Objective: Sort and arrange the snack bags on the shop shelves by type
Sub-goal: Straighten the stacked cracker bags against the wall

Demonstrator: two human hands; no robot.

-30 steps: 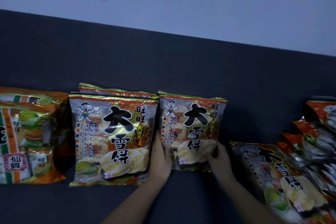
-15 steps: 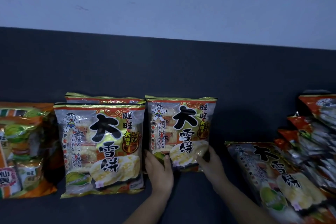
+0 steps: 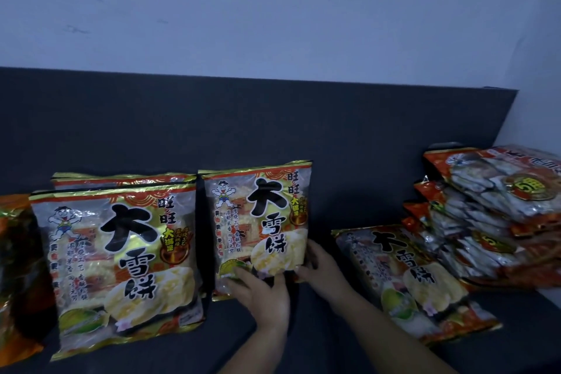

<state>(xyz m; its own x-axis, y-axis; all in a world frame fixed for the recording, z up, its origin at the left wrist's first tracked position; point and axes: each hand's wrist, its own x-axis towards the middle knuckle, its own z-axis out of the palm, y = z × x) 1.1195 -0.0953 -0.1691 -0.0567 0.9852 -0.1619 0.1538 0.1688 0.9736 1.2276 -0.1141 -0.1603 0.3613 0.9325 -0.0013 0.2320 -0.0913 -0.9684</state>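
- Head view: left hand (image 3: 263, 293) grips the bottom edge of the middle rice cracker bag (image 3: 258, 222), fingers curled over its lower front
- Right hand (image 3: 321, 261) holds the same bag at its lower right corner; the bag stands upright against the dark back panel (image 3: 273, 121)
- Just left, touching or nearly so: a larger-looking upright bag (image 3: 118, 264) of the same print, with a second bag (image 3: 121, 178) directly behind it
- Right of the hands: a matching bag lying flat (image 3: 409, 279) on the shelf (image 3: 182, 352)
- Far right: a stack of orange bags (image 3: 491, 215)
- Far left edge: an orange-green bag (image 3: 15, 276), partly cut off
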